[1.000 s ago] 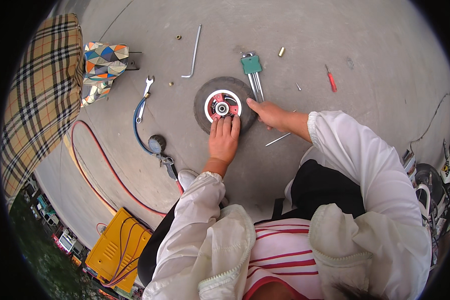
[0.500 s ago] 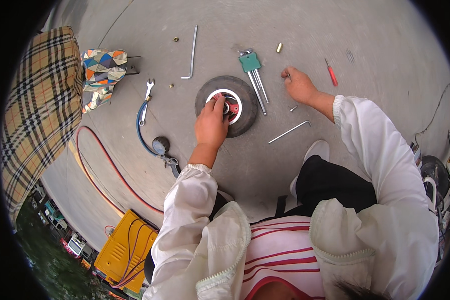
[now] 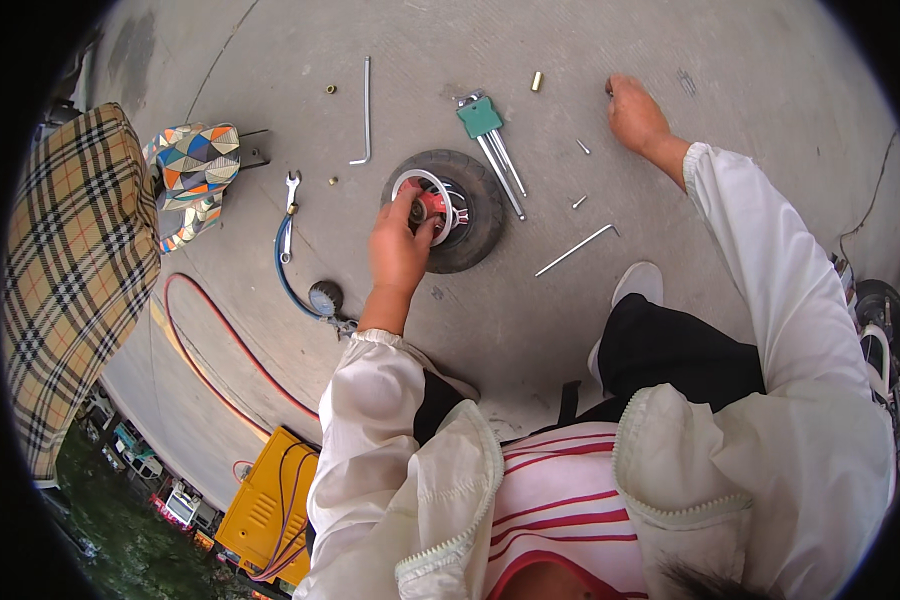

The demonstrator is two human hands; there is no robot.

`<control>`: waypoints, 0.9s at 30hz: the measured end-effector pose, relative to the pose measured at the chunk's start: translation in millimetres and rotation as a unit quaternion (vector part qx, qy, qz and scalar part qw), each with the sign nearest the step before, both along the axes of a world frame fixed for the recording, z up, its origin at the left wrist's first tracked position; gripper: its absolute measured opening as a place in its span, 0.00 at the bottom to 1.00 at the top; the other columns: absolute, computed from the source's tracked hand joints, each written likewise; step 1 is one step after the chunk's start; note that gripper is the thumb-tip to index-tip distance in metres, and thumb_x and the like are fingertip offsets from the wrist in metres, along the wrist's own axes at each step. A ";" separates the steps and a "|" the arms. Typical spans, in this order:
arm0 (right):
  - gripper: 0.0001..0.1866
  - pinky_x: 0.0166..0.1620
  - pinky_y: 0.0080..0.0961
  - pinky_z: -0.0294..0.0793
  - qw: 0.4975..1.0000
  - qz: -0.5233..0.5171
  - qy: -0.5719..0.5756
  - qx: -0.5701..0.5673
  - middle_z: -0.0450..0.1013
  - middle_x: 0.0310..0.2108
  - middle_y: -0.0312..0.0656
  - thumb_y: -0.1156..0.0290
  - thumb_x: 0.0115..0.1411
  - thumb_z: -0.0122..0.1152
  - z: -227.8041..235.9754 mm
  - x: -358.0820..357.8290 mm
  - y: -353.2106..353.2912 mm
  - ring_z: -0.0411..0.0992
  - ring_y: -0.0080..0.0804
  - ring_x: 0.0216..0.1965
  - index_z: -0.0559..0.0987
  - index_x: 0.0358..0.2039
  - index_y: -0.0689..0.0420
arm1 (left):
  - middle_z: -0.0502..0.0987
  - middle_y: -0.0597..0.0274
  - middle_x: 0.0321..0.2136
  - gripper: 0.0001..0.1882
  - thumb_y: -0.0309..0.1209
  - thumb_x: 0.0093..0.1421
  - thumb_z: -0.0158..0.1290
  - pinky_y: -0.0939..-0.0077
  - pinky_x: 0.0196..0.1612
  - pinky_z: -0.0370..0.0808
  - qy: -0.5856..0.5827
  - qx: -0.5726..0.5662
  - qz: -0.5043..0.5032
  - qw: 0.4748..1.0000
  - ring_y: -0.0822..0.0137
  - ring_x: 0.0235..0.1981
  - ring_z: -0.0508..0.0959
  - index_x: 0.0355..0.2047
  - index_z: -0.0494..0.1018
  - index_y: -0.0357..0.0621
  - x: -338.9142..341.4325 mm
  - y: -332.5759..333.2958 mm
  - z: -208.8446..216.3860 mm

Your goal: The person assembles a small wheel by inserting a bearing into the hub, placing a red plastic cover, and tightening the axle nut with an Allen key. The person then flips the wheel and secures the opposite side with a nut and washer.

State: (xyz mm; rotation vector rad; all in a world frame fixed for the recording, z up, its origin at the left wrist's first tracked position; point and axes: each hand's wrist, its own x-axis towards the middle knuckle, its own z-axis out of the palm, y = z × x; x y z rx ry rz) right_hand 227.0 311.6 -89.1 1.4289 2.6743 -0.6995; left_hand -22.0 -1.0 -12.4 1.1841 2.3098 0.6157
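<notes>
My left hand [image 3: 398, 255] grips a white-edged, red-centred wheel rim piece [image 3: 429, 180], which is tilted over the left part of a black tyre [image 3: 485, 235]. More of the hub shows inside the tyre, to the right of the piece. My right hand [image 3: 638, 115] is at the far right, low over the floor, its fingers curled closed. Whatever they hold is hidden. Near that hand lie two small bolts, one bolt [image 3: 584, 147] farther off and another bolt [image 3: 579, 202] closer to me.
Hex keys in a green holder [image 3: 480, 118] lie beyond the tyre. Loose on the floor are a long hex key [image 3: 367, 110], a shorter hex key [image 3: 575, 250], a brass cylinder [image 3: 537, 81] and a spanner [image 3: 289, 215]. An air gauge [image 3: 325, 297] with hose and a yellow box [image 3: 268, 500] are left.
My left hand has tilted the rim piece and shifted it left off the tyre's centre. My right hand has moved right, where the red screwdriver lay; a second bolt now lies on the floor.
</notes>
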 end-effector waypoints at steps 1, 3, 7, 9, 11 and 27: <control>0.13 0.50 0.46 0.71 1.000 -0.006 -0.016 -0.005 0.70 0.47 0.58 0.77 0.59 0.49 4.8 -4.1 -2.1 0.71 0.57 0.48 0.71 0.45 0.63 | 0.79 0.52 0.44 0.28 0.28 0.50 0.65 0.61 0.43 0.78 -0.023 0.024 0.005 0.999 0.52 0.40 0.80 0.53 0.72 0.50 -5.3 -4.0 0.0; 0.14 0.51 0.46 0.71 0.998 -0.016 -0.048 -0.022 0.69 0.49 0.58 0.76 0.58 0.50 11.0 -7.5 -1.6 0.71 0.58 0.48 0.70 0.46 0.62 | 0.80 0.53 0.44 0.27 0.22 0.53 0.63 0.69 0.43 0.78 -0.142 0.039 0.060 0.987 0.61 0.38 0.81 0.54 0.71 0.44 -9.5 -5.7 -0.4; 0.15 0.52 0.47 0.73 0.995 -0.025 -0.086 -0.037 0.68 0.51 0.58 0.73 0.59 0.53 22.2 -14.9 -4.9 0.71 0.58 0.49 0.70 0.46 0.64 | 0.79 0.56 0.44 0.24 0.18 0.58 0.58 0.76 0.44 0.77 -0.331 0.084 0.157 0.927 0.71 0.41 0.80 0.56 0.69 0.36 -12.4 -13.7 5.7; 0.16 0.54 0.45 0.70 0.996 0.001 -0.086 0.034 0.69 0.50 0.55 0.73 0.58 0.54 21.4 -14.4 -7.3 0.69 0.54 0.52 0.70 0.47 0.61 | 0.79 0.57 0.44 0.24 0.19 0.58 0.58 0.77 0.44 0.77 -0.392 0.118 0.189 0.893 0.71 0.41 0.80 0.56 0.69 0.36 -16.9 -21.3 3.8; 0.18 0.56 0.43 0.69 0.995 0.036 -0.064 0.072 0.69 0.49 0.53 0.73 0.58 0.55 24.4 -15.5 -8.9 0.67 0.52 0.54 0.70 0.50 0.59 | 0.80 0.59 0.42 0.23 0.20 0.59 0.58 0.76 0.44 0.77 -0.444 0.140 0.223 0.857 0.70 0.40 0.80 0.55 0.70 0.36 -20.6 -24.5 1.1; 0.27 0.56 0.42 0.70 0.982 0.160 0.088 0.039 0.64 0.58 0.50 0.80 0.60 0.50 3.8 -65.0 -20.6 0.67 0.49 0.57 0.71 0.59 0.46 | 0.77 0.50 0.47 0.26 0.33 0.61 0.59 0.71 0.48 0.81 -0.710 0.226 0.230 0.626 0.60 0.43 0.81 0.57 0.66 0.38 -13.0 -27.9 24.0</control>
